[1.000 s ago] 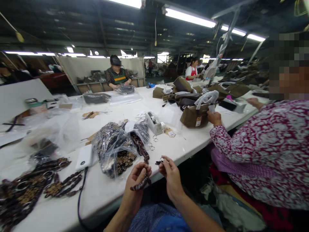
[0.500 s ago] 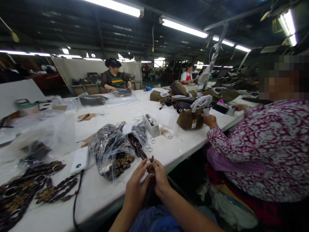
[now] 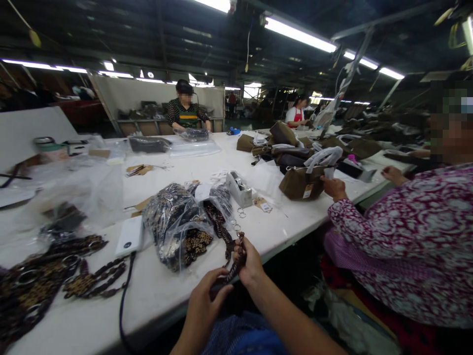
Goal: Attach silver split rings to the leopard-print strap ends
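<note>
The strap (image 3: pixel 233 270) seems mid-work at the edge of the desk (image 3: pixel 268 234), clamped in the right hand's (image 3: pixel 253 264) fingers, the left hand's (image 3: pixel 207 296) grip unclear, with pieces (image 3: pixel 195 245) in the bag (image 3: pixel 168 212) probably left.

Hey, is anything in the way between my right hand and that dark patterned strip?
Nothing visible: your right hand holds the dark patterned strip directly. The clear plastic bag lies off to the left.

Patterned strip (image 3: pixel 235 269) partly hidden by right fingers (image 3: pixel 250 250).
</note>
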A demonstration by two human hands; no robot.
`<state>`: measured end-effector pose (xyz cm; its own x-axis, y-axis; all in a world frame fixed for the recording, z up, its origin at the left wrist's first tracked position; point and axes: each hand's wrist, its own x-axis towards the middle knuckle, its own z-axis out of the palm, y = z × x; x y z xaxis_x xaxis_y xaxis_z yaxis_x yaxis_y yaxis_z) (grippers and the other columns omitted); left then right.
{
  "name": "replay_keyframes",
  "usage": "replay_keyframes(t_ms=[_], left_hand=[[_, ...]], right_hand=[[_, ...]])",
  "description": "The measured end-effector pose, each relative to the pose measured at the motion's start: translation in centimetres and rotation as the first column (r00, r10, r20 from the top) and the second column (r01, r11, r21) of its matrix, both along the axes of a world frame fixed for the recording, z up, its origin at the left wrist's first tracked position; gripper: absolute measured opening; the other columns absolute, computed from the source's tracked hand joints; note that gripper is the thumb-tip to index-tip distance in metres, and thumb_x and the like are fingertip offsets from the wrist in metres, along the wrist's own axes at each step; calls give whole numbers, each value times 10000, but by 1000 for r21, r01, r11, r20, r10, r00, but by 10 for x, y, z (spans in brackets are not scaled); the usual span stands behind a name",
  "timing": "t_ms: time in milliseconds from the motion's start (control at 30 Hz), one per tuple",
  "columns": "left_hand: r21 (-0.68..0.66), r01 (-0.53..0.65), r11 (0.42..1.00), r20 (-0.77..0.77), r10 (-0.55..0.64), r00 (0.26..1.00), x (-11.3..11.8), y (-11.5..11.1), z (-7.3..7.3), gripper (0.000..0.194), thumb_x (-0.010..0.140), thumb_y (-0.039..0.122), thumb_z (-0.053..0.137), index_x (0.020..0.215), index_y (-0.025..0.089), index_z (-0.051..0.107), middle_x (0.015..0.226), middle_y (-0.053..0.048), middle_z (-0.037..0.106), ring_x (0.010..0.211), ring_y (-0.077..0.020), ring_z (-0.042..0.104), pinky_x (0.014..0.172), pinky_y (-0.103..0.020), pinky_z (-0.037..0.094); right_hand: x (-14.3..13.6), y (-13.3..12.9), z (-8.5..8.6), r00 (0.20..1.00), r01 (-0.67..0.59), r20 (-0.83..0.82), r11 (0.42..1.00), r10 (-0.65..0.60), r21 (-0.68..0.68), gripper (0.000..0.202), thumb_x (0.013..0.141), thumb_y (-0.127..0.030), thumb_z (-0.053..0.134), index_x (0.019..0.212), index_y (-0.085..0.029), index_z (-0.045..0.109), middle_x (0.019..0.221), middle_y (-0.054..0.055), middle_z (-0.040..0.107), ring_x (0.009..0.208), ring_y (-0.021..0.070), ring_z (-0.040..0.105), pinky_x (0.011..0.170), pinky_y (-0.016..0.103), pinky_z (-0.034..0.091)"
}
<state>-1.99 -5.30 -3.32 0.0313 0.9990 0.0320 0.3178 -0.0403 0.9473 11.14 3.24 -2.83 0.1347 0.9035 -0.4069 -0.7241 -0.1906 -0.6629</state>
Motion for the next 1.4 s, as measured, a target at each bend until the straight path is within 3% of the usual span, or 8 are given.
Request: replay_keyframes(t_ms=[200,333,500,667,767,933,1167,1400], left_hand=[[-41,-147,988,96,151,984,-21,11,12,242,730,389,740,904,222,759,913,-54,769,819,-251,718,787,-336,573],[-123,-254,959,257,278,926,-35,17,20,286,703,419,766,853,177,728,715,-24,728,661,-202,686,671,-284,570],[27,-357,934,293,334,896,-53,27,36,287,742,461,738,778,179,696,824,-40,716,846,-219,674,790,-279,554],[171,-293,941,167,265,950,-62,36,63,224,826,427,660,824,205,696,912,-53,715,972,-235,660,879,-294,530],[189,-199,962,8,201,979,-55,42,71,193,823,389,660,804,207,723,856,-53,726,827,-222,681,747,-275,549],[244,-136,960,-50,153,987,-40,49,63,131,809,321,673,765,224,751,858,-55,742,837,-225,683,783,-298,548],[222,-140,965,20,139,990,-34,47,53,76,789,263,704,792,240,777,882,-49,736,852,-214,679,779,-291,549],[-7,-176,984,292,171,941,-21,37,55,32,674,205,766,695,185,755,766,-34,709,706,-181,665,653,-262,540]], right_hand=[[-13,8,-4,995,-31,92,999,27,39,272,708,-419,673,807,-204,539,577,-74,484,397,48,352,377,161,303],[-25,11,-8,974,-110,209,991,91,82,300,731,-467,668,821,-192,589,591,-55,535,413,65,404,386,176,317],[-19,17,-6,902,-246,396,958,171,146,378,730,-448,735,982,-174,667,580,-31,623,475,116,541,475,209,406],[-4,19,6,693,-337,717,913,76,230,352,877,-480,590,1057,-187,666,620,-9,649,517,140,582,532,235,457],[-6,14,20,704,-395,698,889,131,231,345,898,-477,564,1038,-176,657,594,-16,623,474,126,555,479,221,434],[-16,0,41,719,-478,659,846,222,235,327,887,-461,579,995,-166,667,550,-29,598,419,105,518,431,205,413],[-12,-6,49,701,-569,614,803,362,177,290,857,-423,592,945,-155,661,509,-50,568,382,79,470,405,180,376],[5,-15,57,531,-726,700,683,478,84,310,837,-477,603,915,-184,665,497,-47,554,372,96,452,396,197,343]])
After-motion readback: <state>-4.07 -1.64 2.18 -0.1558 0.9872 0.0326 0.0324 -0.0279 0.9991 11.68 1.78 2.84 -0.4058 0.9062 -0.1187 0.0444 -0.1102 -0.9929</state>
